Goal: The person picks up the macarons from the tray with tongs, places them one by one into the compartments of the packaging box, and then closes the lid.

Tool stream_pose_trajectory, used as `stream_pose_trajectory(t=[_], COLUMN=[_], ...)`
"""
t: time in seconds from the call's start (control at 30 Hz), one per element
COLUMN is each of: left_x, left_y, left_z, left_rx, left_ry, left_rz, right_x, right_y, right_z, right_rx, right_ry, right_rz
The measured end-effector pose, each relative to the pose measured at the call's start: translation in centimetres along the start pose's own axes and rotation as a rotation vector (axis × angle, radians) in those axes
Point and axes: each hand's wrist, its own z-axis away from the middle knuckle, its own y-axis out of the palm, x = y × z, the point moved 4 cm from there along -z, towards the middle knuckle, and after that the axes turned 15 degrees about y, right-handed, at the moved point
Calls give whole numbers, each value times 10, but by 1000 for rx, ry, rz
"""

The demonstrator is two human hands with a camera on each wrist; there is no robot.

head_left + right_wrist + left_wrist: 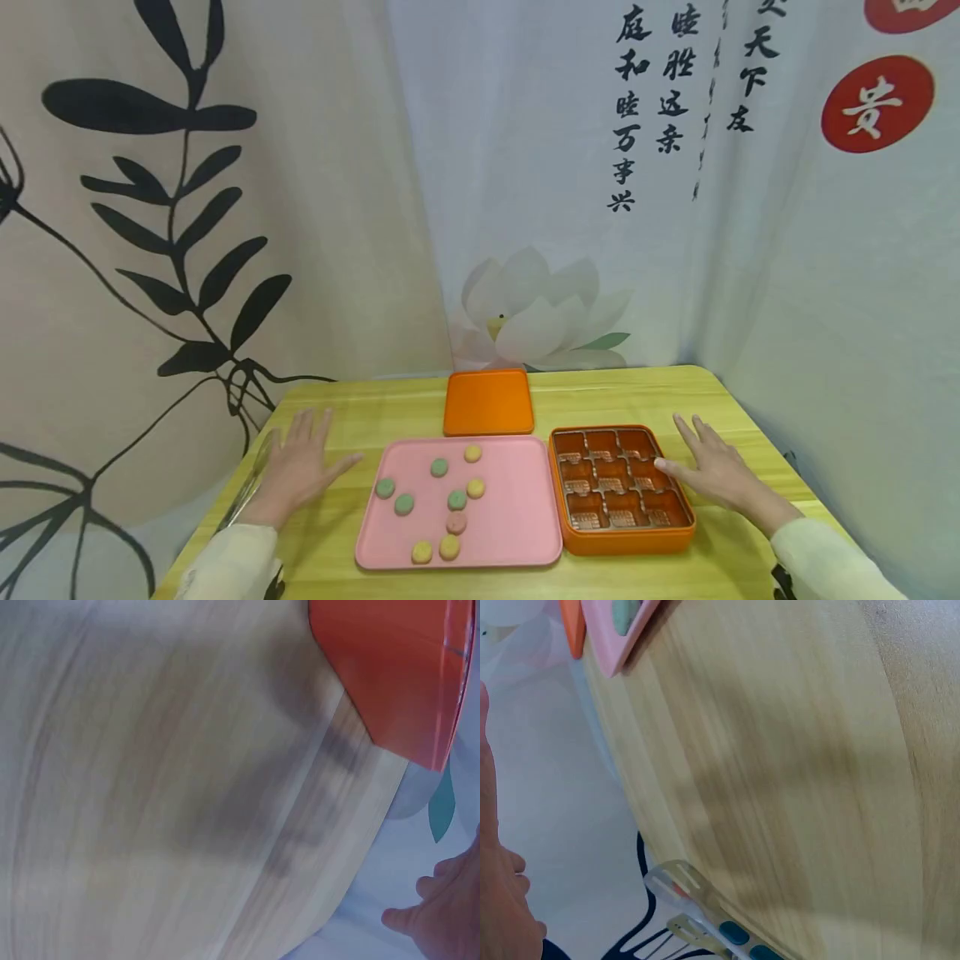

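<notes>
My left hand is held above the table left of the pink tray, its fingers spread and nothing in them. Small round green, yellow and pink pastries, such as a green pastry, a yellow pastry and the pink pastry, lie scattered on the tray. On the other side, my right hand hovers with fingers extended beside an orange box. A clear divided insert lines the box, and no pastry shows in its compartments. The thumb overlaps the box's right edge in the head view; contact cannot be told.
Behind the tray lies a flat orange lid. Tongs with teal grip spots rest at the table's left edge, partly behind my left hand in the head view. A printed curtain hangs behind the wooden table.
</notes>
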Motion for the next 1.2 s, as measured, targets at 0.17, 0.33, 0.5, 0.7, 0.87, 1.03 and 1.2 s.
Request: stream_pose_trajectory(t=[0.17, 0.33, 0.5, 0.7, 0.87, 1.03, 1.2], left_x=[7, 15, 22, 31, 40, 53, 68], left_y=[-7, -14, -20, -26, -28, -28, -30], left_z=[5, 13, 22, 33, 48, 59, 72], left_rx=[-21, -55, -109, -167, -146, -94, -51], left_ry=[-19, -28, -19, -21, -100, -190, -311], left_rz=[55, 79, 109, 160, 220, 277, 349], right_x=[1, 1, 3, 4, -1, -4, -5], right_y=[6, 16, 22, 24, 27, 29, 31], right_z=[2, 5, 10, 14, 18, 21, 24], right_rx=[77, 126, 149, 198, 236, 287, 329], right_ry=[-11, -28, -9, 18, 44, 39, 63], right_rz=[-115, -217, -235, -272, -326, -421, -431])
